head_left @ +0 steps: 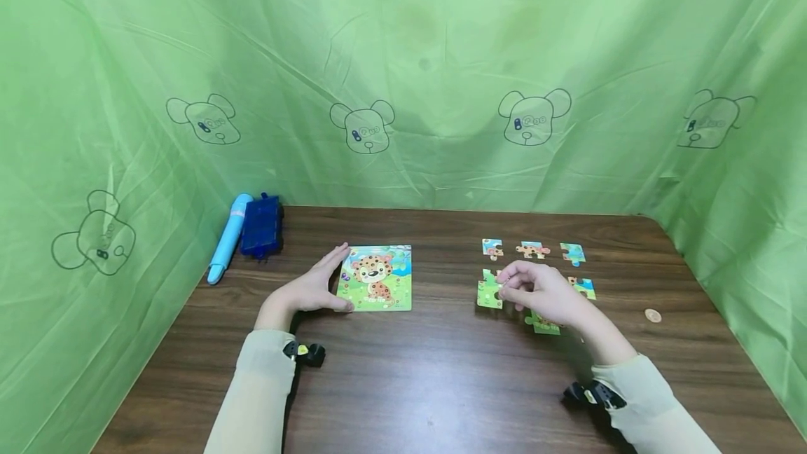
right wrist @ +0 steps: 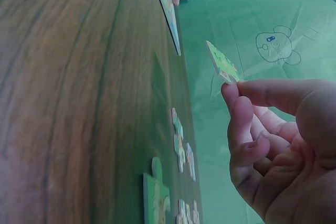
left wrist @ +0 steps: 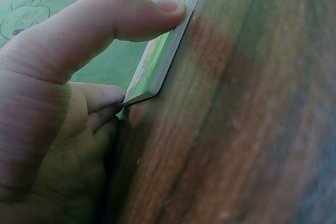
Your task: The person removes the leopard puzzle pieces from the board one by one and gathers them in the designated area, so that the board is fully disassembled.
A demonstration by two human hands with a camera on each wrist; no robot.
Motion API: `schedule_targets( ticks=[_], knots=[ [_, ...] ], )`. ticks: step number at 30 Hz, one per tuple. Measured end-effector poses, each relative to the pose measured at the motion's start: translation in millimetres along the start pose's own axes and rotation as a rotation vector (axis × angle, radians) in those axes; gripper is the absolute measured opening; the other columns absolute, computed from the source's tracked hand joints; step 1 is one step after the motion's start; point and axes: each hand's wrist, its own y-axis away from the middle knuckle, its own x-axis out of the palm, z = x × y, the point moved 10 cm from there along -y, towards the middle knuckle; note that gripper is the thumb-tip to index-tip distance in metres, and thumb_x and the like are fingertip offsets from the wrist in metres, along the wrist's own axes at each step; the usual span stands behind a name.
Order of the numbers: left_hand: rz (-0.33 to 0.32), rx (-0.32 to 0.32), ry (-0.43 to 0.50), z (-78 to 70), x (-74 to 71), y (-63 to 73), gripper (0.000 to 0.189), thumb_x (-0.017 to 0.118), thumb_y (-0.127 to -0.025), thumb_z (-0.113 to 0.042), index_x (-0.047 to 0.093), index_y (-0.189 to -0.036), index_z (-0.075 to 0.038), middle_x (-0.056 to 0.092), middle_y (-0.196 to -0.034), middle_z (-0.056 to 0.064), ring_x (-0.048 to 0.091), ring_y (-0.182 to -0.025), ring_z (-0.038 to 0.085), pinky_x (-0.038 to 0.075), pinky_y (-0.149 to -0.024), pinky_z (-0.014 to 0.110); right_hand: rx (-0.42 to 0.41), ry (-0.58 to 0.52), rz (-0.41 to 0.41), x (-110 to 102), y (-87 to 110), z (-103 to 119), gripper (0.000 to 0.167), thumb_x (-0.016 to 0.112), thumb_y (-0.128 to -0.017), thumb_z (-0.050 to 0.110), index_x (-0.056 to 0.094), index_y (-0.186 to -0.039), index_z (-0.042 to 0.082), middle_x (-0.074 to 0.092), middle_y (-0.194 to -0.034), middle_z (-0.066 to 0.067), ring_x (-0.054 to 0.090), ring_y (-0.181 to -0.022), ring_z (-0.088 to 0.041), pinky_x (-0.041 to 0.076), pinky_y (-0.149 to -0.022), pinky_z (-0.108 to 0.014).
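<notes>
A square picture board [head_left: 384,265] with a spotted leopard cub lies flat on the table. My left hand [head_left: 315,286] rests at its left side, fingers fairly straight, the thumb [left wrist: 131,17] touching its edge and the fingertips near a corner. My right hand [head_left: 542,289] pinches a green jigsaw piece [head_left: 488,291] between thumb and index finger. In the right wrist view that piece [right wrist: 223,62] is tilted and raised off the table. Below and around the right hand lie several loose jigsaw pieces, one green piece [head_left: 543,326] partly hidden by it.
A row of jigsaw pieces [head_left: 532,249] lies beyond the right hand, with another piece [head_left: 585,288] beside the wrist. Farther right is a small round tan disc [head_left: 653,315]. A blue marker-shaped object [head_left: 228,240] and a dark blue box [head_left: 261,226] stand back left. Green curtain [head_left: 429,174] surrounds the table.
</notes>
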Motion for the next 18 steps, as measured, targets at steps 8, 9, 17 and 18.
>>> schedule_targets(
  ticks=[8,9,17,18],
  knots=[
    [0.005,-0.008,0.005,0.1,-0.4,1.4,0.135,0.096,-0.076,-0.044,0.014,-0.177,-0.009,0.006,-0.184,0.012,0.004,-0.168,0.04,0.017,-0.129,0.069,-0.012,0.045,0.055,3,4.1,-12,0.016,0.078,-0.101,0.013,0.071,-0.113,0.005,0.079,-0.095,-0.005,0.074,-0.075,-0.027,0.063,-0.066,-0.036],
    [0.006,-0.008,0.006,-0.2,-0.4,1.5,0.135,0.096,-0.076,-0.043,0.014,-0.177,-0.009,0.006,-0.184,0.011,0.004,-0.168,0.04,0.017,-0.129,0.069,-0.02,0.057,0.061,3,4.3,-13,0.015,0.078,-0.101,0.012,0.071,-0.112,0.005,0.079,-0.094,-0.004,0.074,-0.075,-0.026,0.062,-0.065,-0.035],
    [0.011,-0.013,0.009,-1.7,0.2,0.8,0.134,0.096,-0.076,-0.042,0.013,-0.177,-0.011,0.004,-0.185,0.009,0.003,-0.168,0.039,0.017,-0.13,0.069,-0.095,0.142,0.083,8,2.2,-15,0.014,0.081,-0.098,0.01,0.072,-0.107,0.006,0.075,-0.087,0.001,0.069,-0.073,-0.014,0.057,-0.063,-0.028],
    [0.012,-0.014,0.01,-1.1,0.2,1.0,0.134,0.096,-0.076,-0.043,0.013,-0.177,-0.011,0.004,-0.185,0.009,0.003,-0.168,0.039,0.017,-0.13,0.069,-0.1,0.159,0.081,8,1.4,-16,0.013,0.082,-0.097,0.01,0.072,-0.107,0.007,0.075,-0.086,0.003,0.068,-0.073,-0.012,0.057,-0.064,-0.027]
  ],
)
